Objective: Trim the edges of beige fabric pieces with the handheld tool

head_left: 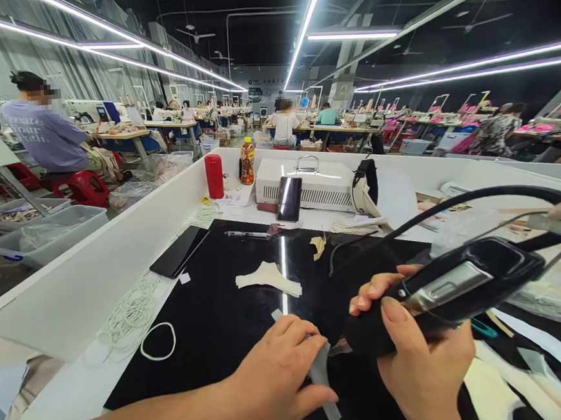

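My right hand [424, 367] is wrapped around a black corded handheld tool [498, 261] with a silver panel on its side. The tool's exact kind does not show. Its front end points left, low over the shiny black board [212, 332]. Beside it, my left hand [288, 377] has its fingers and thumb curled over a thin grey strip [322, 372], holding it against the board; part of the strip is hidden under the fingers. Further up the board lies a cream curved fabric piece [269, 279], apart from both hands.
A black phone [174, 252], a pen [247, 235] and pale elastic loops [133, 315] lie at left. Behind stand a white metal box [317, 184], upright phone [289, 198], red cup [214, 176] and bottle [247, 161]. Cream pieces [488, 381] lie right. Other people sit beyond.
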Available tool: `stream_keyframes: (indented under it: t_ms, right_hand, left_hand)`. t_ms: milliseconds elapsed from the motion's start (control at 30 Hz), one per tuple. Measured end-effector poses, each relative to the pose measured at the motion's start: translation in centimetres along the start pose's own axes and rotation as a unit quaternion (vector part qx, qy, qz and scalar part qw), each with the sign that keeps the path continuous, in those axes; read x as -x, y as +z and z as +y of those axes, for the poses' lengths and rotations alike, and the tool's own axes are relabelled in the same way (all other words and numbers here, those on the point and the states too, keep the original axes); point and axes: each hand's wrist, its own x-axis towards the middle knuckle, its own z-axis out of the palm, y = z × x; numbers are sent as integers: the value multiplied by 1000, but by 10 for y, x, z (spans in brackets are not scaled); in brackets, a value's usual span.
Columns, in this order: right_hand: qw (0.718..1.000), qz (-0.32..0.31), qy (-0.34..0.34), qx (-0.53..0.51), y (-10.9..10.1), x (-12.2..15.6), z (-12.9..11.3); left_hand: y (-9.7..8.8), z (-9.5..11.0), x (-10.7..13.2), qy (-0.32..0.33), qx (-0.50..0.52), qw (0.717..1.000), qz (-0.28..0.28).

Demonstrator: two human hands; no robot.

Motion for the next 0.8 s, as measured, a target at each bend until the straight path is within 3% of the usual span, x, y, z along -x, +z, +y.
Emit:
stream_keyframes:
  t_ms: [200, 800]
  right_hand:
    - [1000, -17, 8, -21, -1, 3, 1]
    - [1000, -17, 3, -3, 1, 6, -2]
  left_hand:
    - [14, -4, 3, -13, 12, 1000, 6]
    - [5, -3, 4, -27, 3, 999, -31]
